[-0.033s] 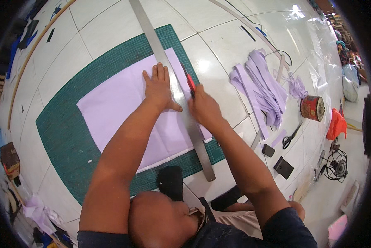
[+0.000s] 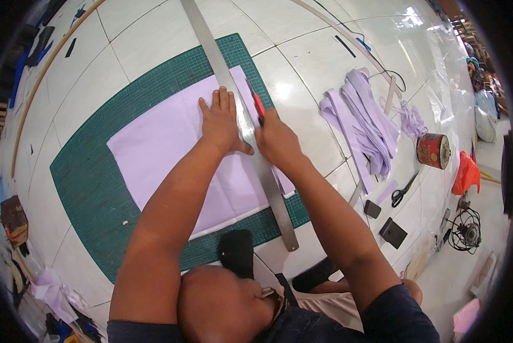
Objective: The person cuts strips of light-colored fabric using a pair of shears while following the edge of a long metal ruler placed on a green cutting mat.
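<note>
Folded lilac fabric (image 2: pixel 165 148) lies on a green cutting mat (image 2: pixel 90 200). A long steel ruler (image 2: pixel 213 57) crosses the fabric near its right side and extends past the mat at both ends. My left hand (image 2: pixel 221 127) presses flat, fingers apart, on the fabric at the ruler's left edge, with its fingertips and thumb reaching the metal. Along the ruler's right side, my right hand (image 2: pixel 278 140) is closed around a red utility knife (image 2: pixel 258 105). The knife points away from me over a narrow margin of fabric; its blade tip is hard to make out.
On the tiled floor to the right lie a pile of lilac strips (image 2: pixel 368 123), black scissors (image 2: pixel 404 190), a red tin (image 2: pixel 433 151) and two dark blocks, one a black block (image 2: pixel 392 232). My black-socked foot (image 2: pixel 235 251) rests at the mat's near edge.
My right hand and the knife have shifted slightly away from me and a little left along the ruler. My left hand, the ruler and the fabric stay practically in place.
</note>
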Demonstrator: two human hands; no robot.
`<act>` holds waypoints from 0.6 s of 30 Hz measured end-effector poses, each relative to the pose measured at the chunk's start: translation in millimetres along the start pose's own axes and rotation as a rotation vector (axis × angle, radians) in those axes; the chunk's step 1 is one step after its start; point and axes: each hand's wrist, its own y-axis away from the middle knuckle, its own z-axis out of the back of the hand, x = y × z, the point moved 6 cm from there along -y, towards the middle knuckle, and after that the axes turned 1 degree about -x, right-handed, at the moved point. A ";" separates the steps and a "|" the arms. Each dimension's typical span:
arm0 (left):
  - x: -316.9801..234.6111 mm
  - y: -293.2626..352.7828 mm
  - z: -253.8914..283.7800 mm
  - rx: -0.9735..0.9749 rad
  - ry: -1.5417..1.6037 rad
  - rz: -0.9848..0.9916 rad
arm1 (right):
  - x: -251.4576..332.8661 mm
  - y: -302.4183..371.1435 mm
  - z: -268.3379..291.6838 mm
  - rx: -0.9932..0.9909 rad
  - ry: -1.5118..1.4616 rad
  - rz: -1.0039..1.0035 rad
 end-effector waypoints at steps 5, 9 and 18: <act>10.3 4.8 -2.4 0.071 -0.016 -0.011 | 45.1 -51.8 -26.1 0.057 -0.017 -0.079; 9.8 3.2 -1.7 0.055 0.007 -0.005 | 43.1 -62.4 -30.8 0.042 -0.001 -0.063; 12.8 3.3 -4.1 0.047 0.011 0.000 | 43.4 -67.5 -33.5 0.066 0.043 -0.088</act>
